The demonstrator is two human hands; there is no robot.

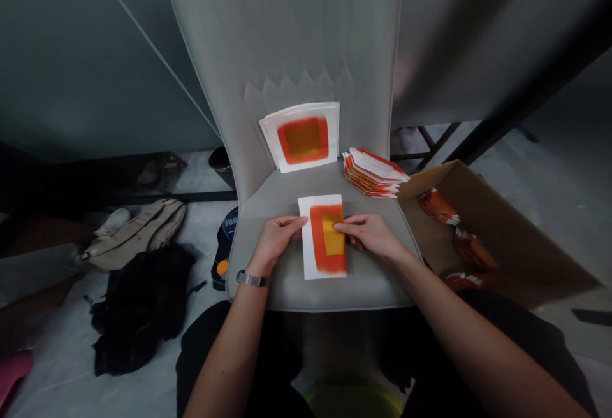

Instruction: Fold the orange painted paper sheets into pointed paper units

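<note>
Two bare hands lie on a white rectangular paper card (315,259) printed with an orange-red block around a yellow panel, and the card sits flat near the front of the seat of a pale grey upholstered chair (268,290). The left hand (276,244), with a silver metal wristband (252,278) at its wrist, is at the card's left side, its fingertips (299,221) on the white margin. The right hand (370,236) reaches in from the other side, its fingertips (338,227) on the yellow panel. The hands are apart, with the printed block between them, and I cannot tell whether either one is gripping the card or only pressing on it. A stack of white square cards (301,136) with an orange-and-ochre print leans against the backrest. Near the seat's right edge sits a fanned pile of folded white-and-orange paper pieces (373,172). Just beside the chair, an open brown cardboard box (507,239) holds more orange-and-white paper bundles (437,206). A beige canvas backpack (138,233) and a crumpled black cloth (138,309) lie on the floor to the left.
</note>
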